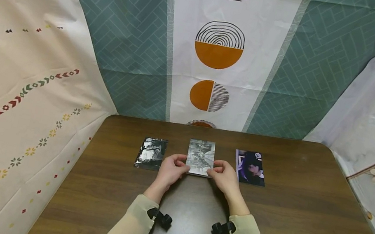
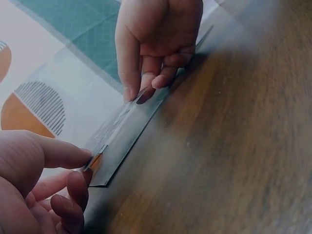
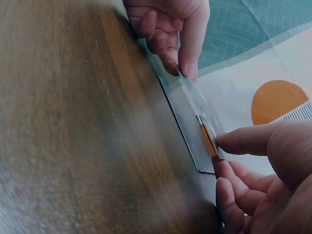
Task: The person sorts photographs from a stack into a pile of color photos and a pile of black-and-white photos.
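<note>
Both hands hold a grey, black-and-white picture card (image 1: pixel 201 155) by its lower corners at the far middle of the table. My left hand (image 1: pixel 170 169) pinches the left corner between thumb and fingers; my right hand (image 1: pixel 226 178) pinches the right corner the same way. In the left wrist view the held card slants above a flat, dark-edged sheet (image 2: pixel 127 141), which lies on the wood. The same sheet (image 3: pixel 184 139) shows under the card in the right wrist view.
A glossy black-and-white card (image 1: pixel 151 154) lies left of the hands. A purple and dark picture card (image 1: pixel 251 168) lies to the right. The brown wooden table (image 1: pixel 304 221) ends at a hanging patterned cloth (image 1: pixel 134 32) behind. Cloths also hang on both sides.
</note>
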### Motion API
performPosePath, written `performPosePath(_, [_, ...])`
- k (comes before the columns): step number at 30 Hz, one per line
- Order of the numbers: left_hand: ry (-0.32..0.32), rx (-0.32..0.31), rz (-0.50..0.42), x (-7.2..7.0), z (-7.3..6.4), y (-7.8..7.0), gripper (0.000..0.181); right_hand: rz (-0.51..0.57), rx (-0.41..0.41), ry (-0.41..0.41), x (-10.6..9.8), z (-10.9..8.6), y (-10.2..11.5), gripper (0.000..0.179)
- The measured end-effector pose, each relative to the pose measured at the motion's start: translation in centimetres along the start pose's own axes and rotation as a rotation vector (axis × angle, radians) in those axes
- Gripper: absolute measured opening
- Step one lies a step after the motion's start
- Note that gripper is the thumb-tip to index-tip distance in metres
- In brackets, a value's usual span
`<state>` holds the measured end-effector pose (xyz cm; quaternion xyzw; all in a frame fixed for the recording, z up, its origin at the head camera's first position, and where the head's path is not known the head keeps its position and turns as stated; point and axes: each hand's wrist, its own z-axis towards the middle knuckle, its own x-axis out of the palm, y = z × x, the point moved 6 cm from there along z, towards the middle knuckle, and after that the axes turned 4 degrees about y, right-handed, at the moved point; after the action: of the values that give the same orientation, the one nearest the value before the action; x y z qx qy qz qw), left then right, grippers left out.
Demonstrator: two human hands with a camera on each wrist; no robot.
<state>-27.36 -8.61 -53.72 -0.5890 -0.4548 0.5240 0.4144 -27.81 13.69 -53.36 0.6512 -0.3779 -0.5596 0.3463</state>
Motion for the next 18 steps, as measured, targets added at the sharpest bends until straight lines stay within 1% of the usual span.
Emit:
performPosePath(6, [0.005, -0.008, -0.04, -0.4, 0.1, -0.2, 0.038, -0.002, -0.006, 0.0, 0.1, -0.2, 0.5, 0.045])
performPosePath(8, [0.002, -0.001, -0.041, -0.6, 0.1, -0.3, 0.038, 0.004, -0.013, 0.003, 0.2, -0.1, 0.6, 0.045])
performPosePath(12, [0.002, 0.005, -0.024, -1.2, 0.0, -0.4, 0.038, 0.002, -0.031, 0.01, 0.4, -0.1, 0.9, 0.045])
performPosePath(18, [0.017, 0.008, 0.018, -2.3, -0.2, -0.6, 0.039, -0.01, -0.043, 0.012, 0.9, -0.4, 1.7, 0.044])
